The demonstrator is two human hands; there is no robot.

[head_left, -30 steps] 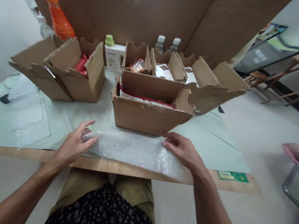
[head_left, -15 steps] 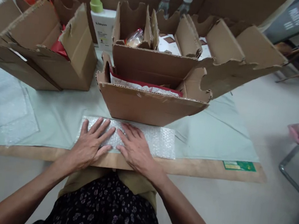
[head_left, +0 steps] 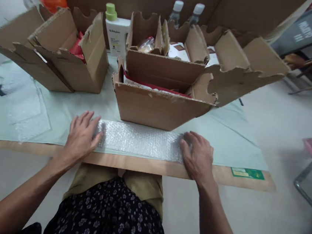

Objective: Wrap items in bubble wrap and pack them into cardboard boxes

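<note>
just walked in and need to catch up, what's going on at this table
A person has the left hand at one end and the right hand at the other end of a strip of bubble wrap, which lies flat near the table's front edge. Just beyond it stands an open cardboard box with a red-edged packet inside. More bubble wrap sheets lie off to the left, and other open boxes stand farther back.
</note>
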